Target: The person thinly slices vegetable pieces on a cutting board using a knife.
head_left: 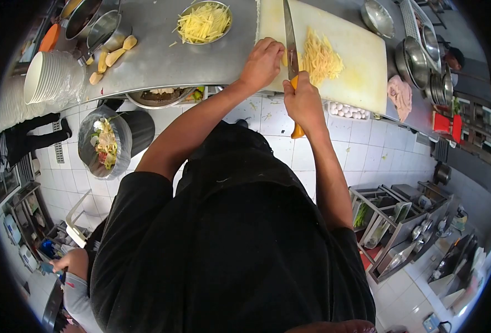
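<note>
My right hand [305,101] is wrapped round the orange handle of a long kitchen knife [290,39], its blade pointing away over the white cutting board [362,58]. Left of the blade, my left hand [263,62] has its fingers curled down on a pale yellow piece of vegetable [284,59], mostly hidden under the fingertips. Against the right side of the knife lies a heap of thin pale yellow shreds [321,57]. A metal bowl full of similar, thicker strips [204,23] stands further left on the steel counter [156,53].
Several peeled yellowish chunks [114,57] lie on the counter beside stacked white bowls [40,77]. A pinkish cloth [399,95] and metal bowls [377,18] are at right. Below are a tray of eggs [347,111] and a lined scrap bin [105,143]. Another person's arm [76,263] shows lower left.
</note>
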`<state>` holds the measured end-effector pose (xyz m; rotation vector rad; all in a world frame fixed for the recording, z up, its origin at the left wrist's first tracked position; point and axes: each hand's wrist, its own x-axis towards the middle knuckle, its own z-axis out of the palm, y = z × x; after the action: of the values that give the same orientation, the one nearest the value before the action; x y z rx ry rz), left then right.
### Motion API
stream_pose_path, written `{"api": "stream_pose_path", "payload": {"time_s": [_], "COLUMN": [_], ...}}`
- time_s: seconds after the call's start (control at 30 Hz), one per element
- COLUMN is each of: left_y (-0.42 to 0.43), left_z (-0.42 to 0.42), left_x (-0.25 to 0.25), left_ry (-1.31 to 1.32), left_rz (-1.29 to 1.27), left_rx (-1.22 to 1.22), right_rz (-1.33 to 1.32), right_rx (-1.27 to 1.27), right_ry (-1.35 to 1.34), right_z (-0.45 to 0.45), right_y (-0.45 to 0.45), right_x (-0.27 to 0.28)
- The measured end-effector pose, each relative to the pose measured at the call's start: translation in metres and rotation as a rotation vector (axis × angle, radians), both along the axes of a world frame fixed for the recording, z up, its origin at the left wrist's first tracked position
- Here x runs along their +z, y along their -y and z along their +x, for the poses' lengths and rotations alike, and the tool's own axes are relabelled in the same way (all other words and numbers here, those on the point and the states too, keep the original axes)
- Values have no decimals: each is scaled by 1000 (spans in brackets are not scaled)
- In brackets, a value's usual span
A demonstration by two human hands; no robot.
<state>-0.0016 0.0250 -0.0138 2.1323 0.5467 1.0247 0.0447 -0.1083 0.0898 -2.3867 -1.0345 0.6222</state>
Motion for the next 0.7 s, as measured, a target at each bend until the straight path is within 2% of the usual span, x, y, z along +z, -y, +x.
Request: {"api": "stream_pose_path", "payload": {"time_s": [0.7], "left_y": [-1], "left_z": [1], "left_x": [-2], "left_ry": [12], "left_rz": [22], "left_rx": [-6], "right_rz": [-28], "right_rx": [-9], "right_ry": [-31], "right_z": [4], "right_y": [-9], "right_x": [-7]}}
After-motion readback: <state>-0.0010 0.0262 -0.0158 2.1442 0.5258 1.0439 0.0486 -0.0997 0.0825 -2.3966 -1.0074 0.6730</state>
